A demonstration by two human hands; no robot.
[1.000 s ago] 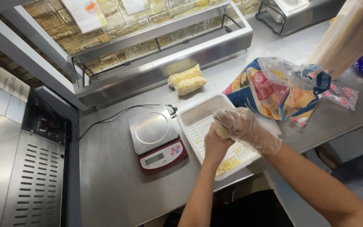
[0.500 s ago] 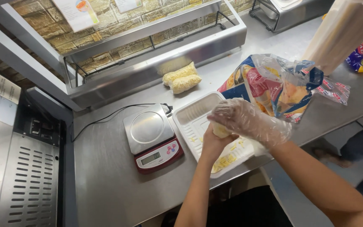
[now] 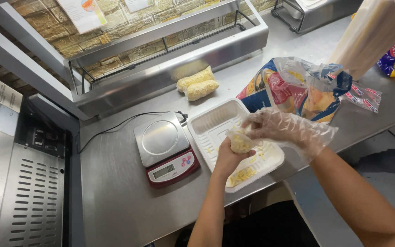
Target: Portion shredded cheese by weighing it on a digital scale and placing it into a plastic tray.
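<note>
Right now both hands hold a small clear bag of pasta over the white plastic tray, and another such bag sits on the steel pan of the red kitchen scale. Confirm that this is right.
Not quite. The head view shows the steel pan of the red kitchen scale bare. Both hands, the bare left hand and the gloved right hand, do hold the small clear bag of pasta over the white plastic tray.

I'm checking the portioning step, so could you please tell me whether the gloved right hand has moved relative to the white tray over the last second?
No. The right hand stays over the white tray, against the small pasta bag.
</note>
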